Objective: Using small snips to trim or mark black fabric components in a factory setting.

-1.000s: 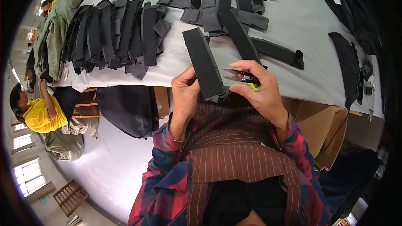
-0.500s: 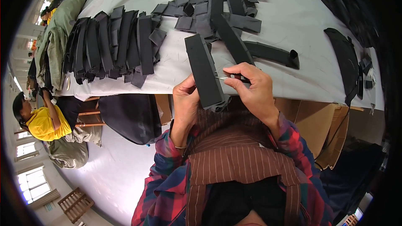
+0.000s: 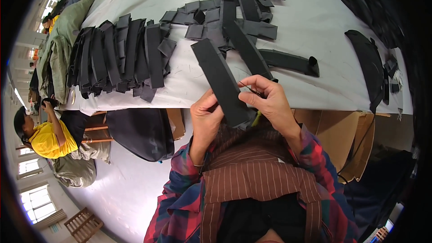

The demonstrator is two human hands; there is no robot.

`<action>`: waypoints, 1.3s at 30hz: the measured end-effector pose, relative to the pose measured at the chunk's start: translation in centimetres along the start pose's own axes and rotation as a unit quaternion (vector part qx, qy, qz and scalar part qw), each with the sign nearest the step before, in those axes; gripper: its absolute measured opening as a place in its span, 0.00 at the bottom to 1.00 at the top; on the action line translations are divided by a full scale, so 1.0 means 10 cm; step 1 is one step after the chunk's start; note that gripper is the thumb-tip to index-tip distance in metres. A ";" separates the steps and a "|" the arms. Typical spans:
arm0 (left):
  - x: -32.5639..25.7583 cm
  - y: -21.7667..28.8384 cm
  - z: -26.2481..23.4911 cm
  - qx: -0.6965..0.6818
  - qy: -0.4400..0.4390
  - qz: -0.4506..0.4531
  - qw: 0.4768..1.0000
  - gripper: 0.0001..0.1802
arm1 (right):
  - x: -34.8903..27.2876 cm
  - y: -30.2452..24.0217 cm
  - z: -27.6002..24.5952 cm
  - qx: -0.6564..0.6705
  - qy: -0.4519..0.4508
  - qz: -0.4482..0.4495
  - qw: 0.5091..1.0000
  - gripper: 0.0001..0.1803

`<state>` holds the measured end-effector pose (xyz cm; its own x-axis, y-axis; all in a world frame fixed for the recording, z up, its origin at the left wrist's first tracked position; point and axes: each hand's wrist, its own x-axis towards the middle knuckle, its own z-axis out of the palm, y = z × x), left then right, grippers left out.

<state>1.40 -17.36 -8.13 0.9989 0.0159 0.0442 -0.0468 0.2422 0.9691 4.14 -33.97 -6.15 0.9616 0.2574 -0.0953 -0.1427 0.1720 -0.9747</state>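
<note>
My left hand [image 3: 206, 116] is closed on the near part of a long black fabric strip [image 3: 218, 81], holding it slanted above the table's front edge. Folded edges and a loose flap show at the strip's near end. In my right hand [image 3: 269, 101], thumb and fingers pinch a small, thin, pointed metal tool [image 3: 250, 88] that resembles thread snips. Its tip lies close to the strip's right edge; my fingers hide most of it. Just beyond that hand, another black strip [image 3: 246, 47] rests on the table, with a curved strip [image 3: 290, 62] to its right.
A row of stacked black strips [image 3: 119, 58] lies left on the white-covered table [image 3: 310, 27]. More black pieces [image 3: 202, 15] are heaped farther back. Black panels [image 3: 366, 65] lie at right. Cardboard boxes [image 3: 335, 137] stand below the table. A person in yellow [image 3: 54, 139] sits at left.
The strip in my left hand has tilted more, its near end shifting right and toward me. My right hand's tool has turned along the strip's edge. The person in yellow has raised their hands.
</note>
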 end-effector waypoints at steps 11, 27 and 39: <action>-0.05 -0.04 0.09 -0.027 -0.050 -0.060 0.997 0.19 | -0.03 0.11 -0.10 -0.285 0.087 -0.172 0.939 0.08; 0.04 0.02 -0.04 0.009 -0.056 -0.140 0.989 0.24 | -0.16 0.01 -0.19 -0.303 -0.017 -0.065 0.951 0.14; 0.14 0.16 0.04 -0.174 0.096 -0.115 0.973 0.12 | -0.17 0.04 -0.11 -0.506 0.016 -0.188 0.842 0.08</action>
<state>2.74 -17.32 -6.42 0.9655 0.0948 -0.2423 0.1458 0.5744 0.8055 2.72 -35.34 -6.63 0.9023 0.3372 0.2687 0.4304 -0.6663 -0.6090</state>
